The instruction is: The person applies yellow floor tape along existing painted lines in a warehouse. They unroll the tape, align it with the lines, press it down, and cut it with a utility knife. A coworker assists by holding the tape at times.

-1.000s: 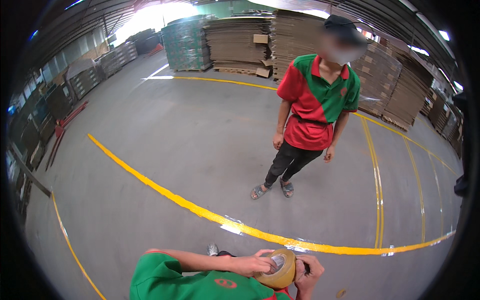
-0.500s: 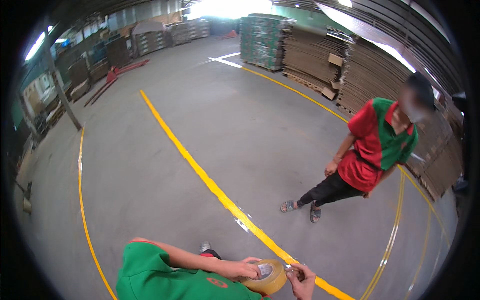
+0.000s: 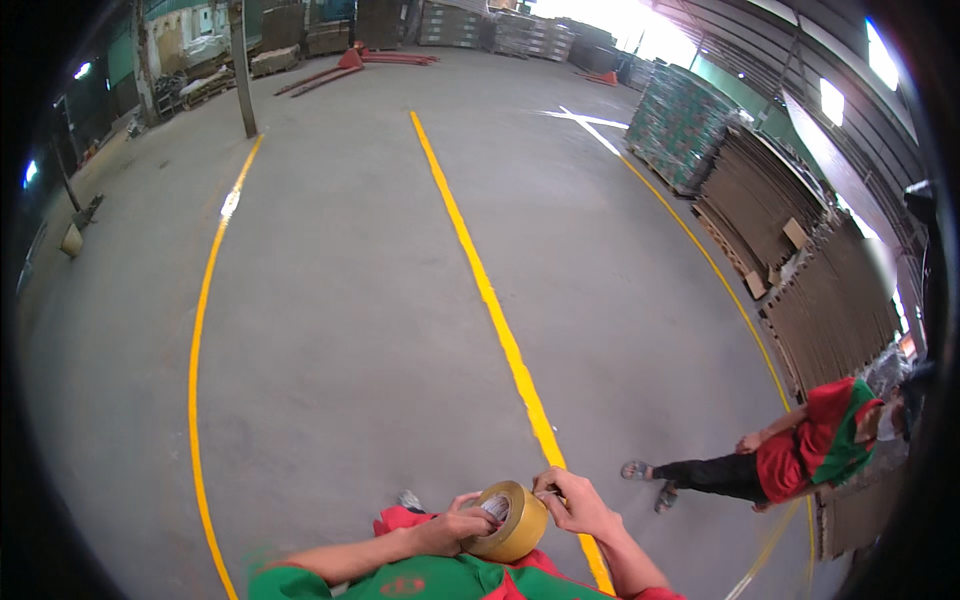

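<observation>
A wide roll of yellowish-brown packing tape is held in front of my body at the lower middle. My left hand grips it from the left, its fingers hooked into the white core. On the roll's upper right edge, the bent fingers of my right hand are pinched together against the tape. Whether a loose tape end lies between those fingertips is too small to tell.
Yellow lines run along the grey concrete floor. To the right stands a person in a red and green shirt, near stacks of flat cardboard. Farther off are a wrapped pallet load, a red pallet jack and a post.
The view has swung to the right, so the co-worker and line appear differently placed. The tape roll has tipped to show more of its outer face; both hands stay on it.
</observation>
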Motion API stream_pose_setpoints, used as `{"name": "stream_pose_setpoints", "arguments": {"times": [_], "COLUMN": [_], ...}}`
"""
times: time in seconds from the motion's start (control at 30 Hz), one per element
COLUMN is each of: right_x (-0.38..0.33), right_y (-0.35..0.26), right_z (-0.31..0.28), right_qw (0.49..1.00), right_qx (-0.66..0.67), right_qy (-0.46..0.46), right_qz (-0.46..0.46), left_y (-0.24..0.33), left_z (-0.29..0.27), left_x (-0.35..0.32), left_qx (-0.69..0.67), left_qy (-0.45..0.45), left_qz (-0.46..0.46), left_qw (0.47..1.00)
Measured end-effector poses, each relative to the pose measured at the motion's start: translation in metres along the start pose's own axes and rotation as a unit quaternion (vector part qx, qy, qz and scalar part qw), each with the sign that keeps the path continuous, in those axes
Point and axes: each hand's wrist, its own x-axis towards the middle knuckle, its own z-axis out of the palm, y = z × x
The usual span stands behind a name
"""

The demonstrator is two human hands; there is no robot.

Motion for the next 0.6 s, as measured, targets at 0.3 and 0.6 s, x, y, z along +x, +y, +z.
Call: {"name": "stream_pose_setpoints", "arguments": {"times": [0.3, 0.6], "right_x": [0.256, 0.544], "right_y": [-0.002, 0.007], "right_z": [0.081, 0.131], "right_qw": [0.961, 0.975], "right_qx": [0.06, 0.068], "right_qy": [-0.268, -0.198], "right_qz": [-0.016, -0.071], "left_y": [-0.067, -0.177], "left_z": [-0.168, -0.427], "left_x": [-0.065, -0.033], "left_qx": [0.126, 0.183], "left_qy": [0.171, 0.2], "left_qz": [-0.086, -0.152], "left_qw": [0.973, 0.95]}}
